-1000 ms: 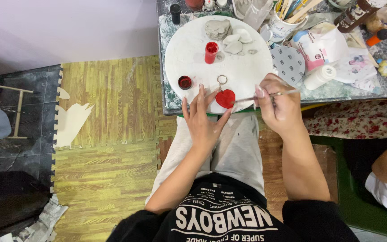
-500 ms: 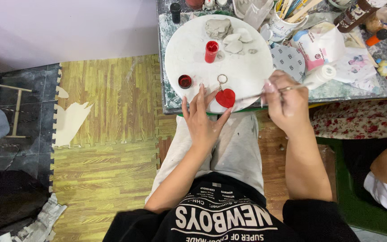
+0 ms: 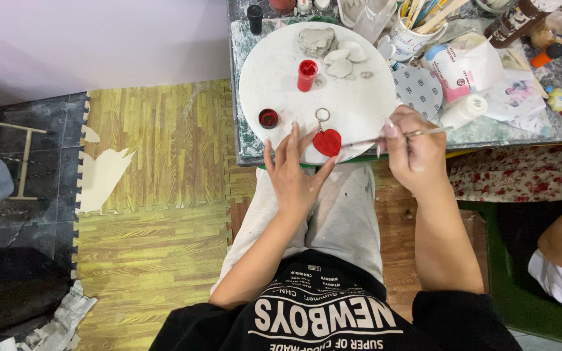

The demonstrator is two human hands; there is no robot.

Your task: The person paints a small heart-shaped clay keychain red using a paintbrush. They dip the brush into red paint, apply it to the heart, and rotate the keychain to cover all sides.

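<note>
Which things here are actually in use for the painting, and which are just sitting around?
In use:
- red heart keyring, steadied by the left hand
- thin brush in the right hand
- open red paint bottle and its cap
- round white board

Lying about:
- grey clay lumps
- cup of brushes
- white squeeze bottle
- brown bottle

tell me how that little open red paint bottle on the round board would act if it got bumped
The red paint bottle looks tall and narrow, so it would probably tip easily. With its cap lying apart, paint would likely spill onto the white round board. Once down, it could well roll.
</note>
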